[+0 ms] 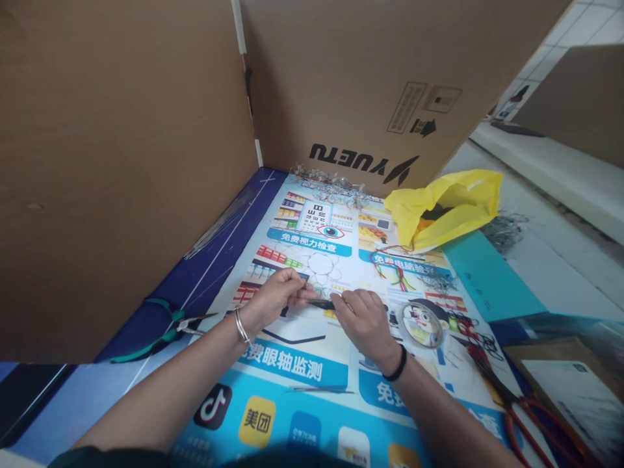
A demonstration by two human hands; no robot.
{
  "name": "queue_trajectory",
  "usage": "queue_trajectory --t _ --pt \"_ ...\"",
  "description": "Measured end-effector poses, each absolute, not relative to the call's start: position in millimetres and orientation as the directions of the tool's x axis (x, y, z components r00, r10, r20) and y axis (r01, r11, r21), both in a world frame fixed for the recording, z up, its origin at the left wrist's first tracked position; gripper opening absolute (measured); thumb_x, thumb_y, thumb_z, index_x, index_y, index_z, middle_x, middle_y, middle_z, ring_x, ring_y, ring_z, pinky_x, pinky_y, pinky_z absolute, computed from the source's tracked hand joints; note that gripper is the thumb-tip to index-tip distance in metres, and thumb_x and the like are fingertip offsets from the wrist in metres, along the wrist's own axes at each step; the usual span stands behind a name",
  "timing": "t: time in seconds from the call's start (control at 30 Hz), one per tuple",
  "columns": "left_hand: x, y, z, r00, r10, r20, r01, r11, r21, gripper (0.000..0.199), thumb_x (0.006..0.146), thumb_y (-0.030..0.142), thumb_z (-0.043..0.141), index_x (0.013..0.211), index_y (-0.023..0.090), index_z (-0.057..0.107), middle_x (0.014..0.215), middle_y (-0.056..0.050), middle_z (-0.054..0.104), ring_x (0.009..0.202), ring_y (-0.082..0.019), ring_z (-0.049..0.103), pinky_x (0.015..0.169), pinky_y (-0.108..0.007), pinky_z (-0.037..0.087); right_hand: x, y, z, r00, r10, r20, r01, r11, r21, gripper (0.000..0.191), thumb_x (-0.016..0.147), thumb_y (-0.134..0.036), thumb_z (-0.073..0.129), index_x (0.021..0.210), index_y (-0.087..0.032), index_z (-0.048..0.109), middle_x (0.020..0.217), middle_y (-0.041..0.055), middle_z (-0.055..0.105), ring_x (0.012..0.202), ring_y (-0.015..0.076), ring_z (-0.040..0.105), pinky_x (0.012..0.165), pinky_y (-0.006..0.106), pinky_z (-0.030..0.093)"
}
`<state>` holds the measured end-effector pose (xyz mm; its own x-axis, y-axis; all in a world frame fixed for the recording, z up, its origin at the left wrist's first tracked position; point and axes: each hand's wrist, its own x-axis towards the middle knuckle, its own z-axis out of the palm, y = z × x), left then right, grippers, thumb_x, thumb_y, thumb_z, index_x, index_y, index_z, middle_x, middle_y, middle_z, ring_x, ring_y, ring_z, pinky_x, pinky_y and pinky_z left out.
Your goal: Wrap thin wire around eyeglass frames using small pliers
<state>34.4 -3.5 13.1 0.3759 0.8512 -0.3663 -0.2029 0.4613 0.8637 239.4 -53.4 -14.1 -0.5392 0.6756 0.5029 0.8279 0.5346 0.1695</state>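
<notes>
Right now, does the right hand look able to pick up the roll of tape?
Probably yes: the roll of tape lies beside the right hand, with nothing visible between them. However, the hand holds a dark tool, which may need putting down first.

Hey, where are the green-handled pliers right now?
In the head view, the green-handled pliers lie at the left on the blue surface, between the big cardboard panel and the left forearm.
</notes>
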Motion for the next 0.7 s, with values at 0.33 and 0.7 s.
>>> queue_trajectory --t 0.33,0.7 --pt "33.7 -2.3 8.5 0.374 0.850 -0.371 -0.194 0.463 0.865 0.018 0.083 0.018 0.054 0.071 0.016 0.041 0.080 -0.005 0.065 0.075 -0.017 0.069 0.053 -0.018 0.050 238.8 -52.7 -13.9 -0.538 0.674 0.507 0.824 0.548 0.146 0.019 0.087 -0.017 0.051 0.103 -0.020 0.060 0.088 0.0054 0.060 0.081 0.0172 0.047 0.070 0.034 0.032" --pt "35.1 -2.5 7.2 0.348 0.865 -0.361 -0.206 0.446 0.871 0.020 0.080 0.020 0.058 0.069 0.016 0.042 0.080 -0.005 0.065 0.070 -0.015 0.068 0.051 -0.018 0.049 238.4 -52.5 -13.6 -0.557 0.658 0.506 0.815 0.552 0.180 0.017 0.086 -0.018 0.054 0.101 -0.017 0.060 0.085 0.0044 0.061 0.077 0.0168 0.045 0.069 0.034 0.030"
